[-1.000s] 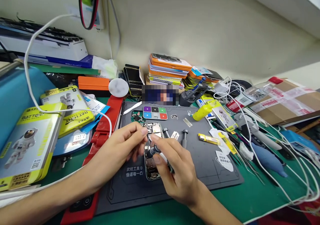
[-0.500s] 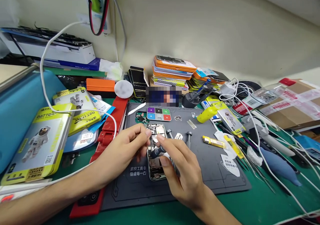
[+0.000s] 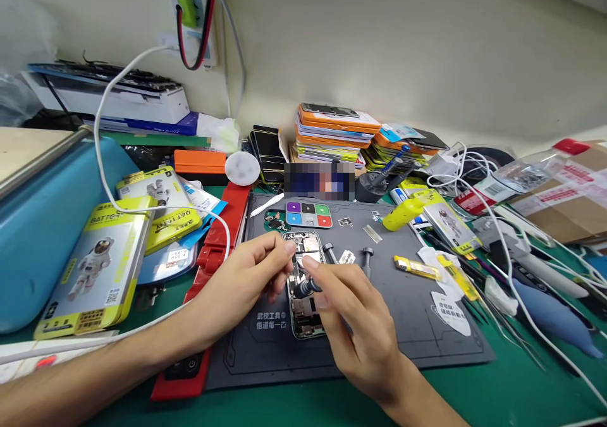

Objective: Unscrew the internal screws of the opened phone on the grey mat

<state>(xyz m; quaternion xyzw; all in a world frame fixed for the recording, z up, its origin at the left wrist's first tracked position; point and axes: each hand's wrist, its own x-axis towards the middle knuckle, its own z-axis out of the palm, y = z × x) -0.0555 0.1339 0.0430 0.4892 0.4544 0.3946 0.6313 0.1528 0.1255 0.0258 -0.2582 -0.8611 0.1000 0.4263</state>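
An opened phone (image 3: 303, 326) lies on the dark grey work mat (image 3: 403, 326), its inner boards and metal parts bare. My right hand (image 3: 360, 319) grips a dark screwdriver (image 3: 306, 286) between thumb and fingers, low over the middle of the phone. Fingers cover most of its handle, and whether its tip touches the phone cannot be made out. At the phone's upper left edge is my left hand (image 3: 256, 269), thumb and forefinger pinched together. Anything between those fingertips is hidden. Two more grey screwdrivers (image 3: 367, 261) rest beyond my right hand.
A coloured screw tray (image 3: 308, 215) sits behind the phone. A red hinged holder (image 3: 215, 256) runs along the mat's left edge, near yellow battery packs (image 3: 97, 269). Right of the mat lie tweezers (image 3: 515, 338), a blue-grey tool (image 3: 554, 316) and white cables (image 3: 509, 256).
The whole view has shifted, so the bench appears a little farther right. Both hands stay at the phone, the right still holding the screwdriver, with only slight finger movement.
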